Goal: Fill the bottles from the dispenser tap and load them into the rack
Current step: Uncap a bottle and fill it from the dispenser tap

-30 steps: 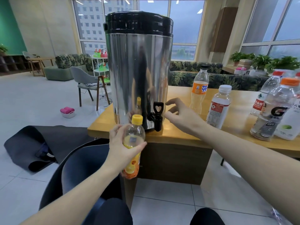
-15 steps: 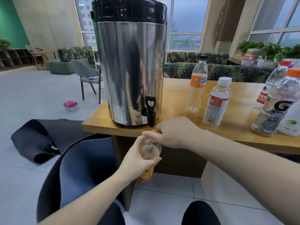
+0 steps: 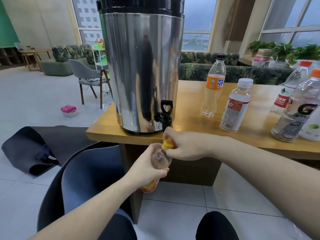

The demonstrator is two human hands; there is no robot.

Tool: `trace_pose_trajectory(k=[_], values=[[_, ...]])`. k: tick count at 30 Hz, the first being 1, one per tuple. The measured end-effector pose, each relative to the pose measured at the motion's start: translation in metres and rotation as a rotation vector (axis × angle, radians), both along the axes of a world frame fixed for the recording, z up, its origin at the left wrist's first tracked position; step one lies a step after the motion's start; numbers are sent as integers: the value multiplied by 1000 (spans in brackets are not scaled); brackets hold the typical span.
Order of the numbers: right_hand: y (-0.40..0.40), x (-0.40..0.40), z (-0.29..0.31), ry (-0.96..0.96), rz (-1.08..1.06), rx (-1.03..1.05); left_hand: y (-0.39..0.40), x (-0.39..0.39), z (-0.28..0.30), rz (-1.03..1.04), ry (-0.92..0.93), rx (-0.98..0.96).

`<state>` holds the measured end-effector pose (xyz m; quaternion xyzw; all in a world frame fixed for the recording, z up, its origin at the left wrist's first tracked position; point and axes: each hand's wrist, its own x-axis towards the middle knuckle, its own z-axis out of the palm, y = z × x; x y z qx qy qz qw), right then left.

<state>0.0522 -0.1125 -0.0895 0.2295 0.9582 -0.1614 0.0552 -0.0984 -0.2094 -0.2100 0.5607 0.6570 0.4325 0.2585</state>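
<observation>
Yellow cap (image 3: 167, 144) is pinched by the right hand (image 3: 187, 147); the left hand (image 3: 146, 168) grips the small bottle (image 3: 160, 161). It tilts, so a loose cap could drop

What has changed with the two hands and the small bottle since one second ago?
The right hand left the tap and came down to pinch the yellow cap. The left hand lowered the small bottle below the table edge and tilted it. The dispenser and the bottles standing on the table stayed in place.
</observation>
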Motion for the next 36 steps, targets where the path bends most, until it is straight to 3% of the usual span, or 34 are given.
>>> trace_pose_trajectory(k=[6, 22, 27, 36], values=[[-5, 2, -6, 107, -20, 136, 6, -3, 2, -22, 4, 14], [-10, 22, 3, 133, -47, 5, 10, -8, 6, -149, 0, 5], [-13, 21, -1, 141, -70, 115, 12, -7, 11, -143, 23, 16], [-4, 37, 6, 172, -13, 126, 10, -10, 2, -134, 38, -21]])
